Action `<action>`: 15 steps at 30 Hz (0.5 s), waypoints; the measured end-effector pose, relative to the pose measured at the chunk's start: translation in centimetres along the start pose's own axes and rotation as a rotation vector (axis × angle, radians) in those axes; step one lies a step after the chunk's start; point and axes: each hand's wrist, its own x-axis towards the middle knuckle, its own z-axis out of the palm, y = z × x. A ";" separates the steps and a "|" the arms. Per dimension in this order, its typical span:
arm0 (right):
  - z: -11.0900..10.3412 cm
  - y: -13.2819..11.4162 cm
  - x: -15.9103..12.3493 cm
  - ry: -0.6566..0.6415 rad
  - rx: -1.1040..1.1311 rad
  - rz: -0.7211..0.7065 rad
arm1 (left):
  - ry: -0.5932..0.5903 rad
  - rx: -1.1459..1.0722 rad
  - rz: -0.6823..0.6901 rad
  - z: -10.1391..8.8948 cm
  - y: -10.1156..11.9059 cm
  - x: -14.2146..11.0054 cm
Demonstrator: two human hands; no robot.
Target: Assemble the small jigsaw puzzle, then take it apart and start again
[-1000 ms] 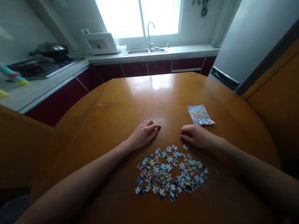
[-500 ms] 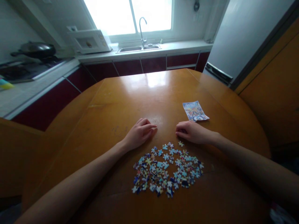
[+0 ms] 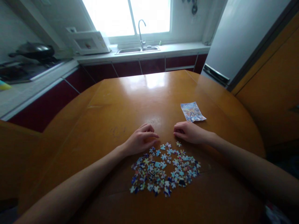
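Note:
A spread of loose jigsaw puzzle pieces (image 3: 161,174), mostly light blue, white and dark blue, lies on the wooden table in front of me. Just beyond its upper left edge is my left hand (image 3: 143,139), with index finger and thumb stretched out and apart, holding nothing. My right hand (image 3: 185,132) rests on the table past the upper right of the pieces, its fingers curled in and nothing visible in them. One single piece (image 3: 178,144) lies close below that hand. Behind the right hand is a colourful printed picture sheet (image 3: 192,112), lying flat.
The round-ended wooden table (image 3: 130,99) fills the middle. Beyond it run a counter with a sink (image 3: 137,49), a tap (image 3: 141,34) and a white microwave (image 3: 90,43). A dark pan (image 3: 35,50) sits on the stove at left; a fridge (image 3: 243,34) stands at right.
My left hand has moved slightly right and nearer the puzzle pieces, its thumb and index finger more apart. My right hand stays in place. The view has shifted a little.

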 end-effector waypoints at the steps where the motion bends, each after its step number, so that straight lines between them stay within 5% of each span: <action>1: 0.0 0.0 0.0 0.005 -0.001 0.002 | 0.006 -0.006 -0.014 0.0 -0.1 0.0; 9: -1.7 -1.5 -0.4 -0.068 0.137 0.006 | 0.013 -0.023 -0.038 0.2 -0.4 0.0; 15: -3.5 -4.7 -2.4 0.051 0.017 -0.013 | 0.013 -0.033 -0.054 0.3 -0.6 0.0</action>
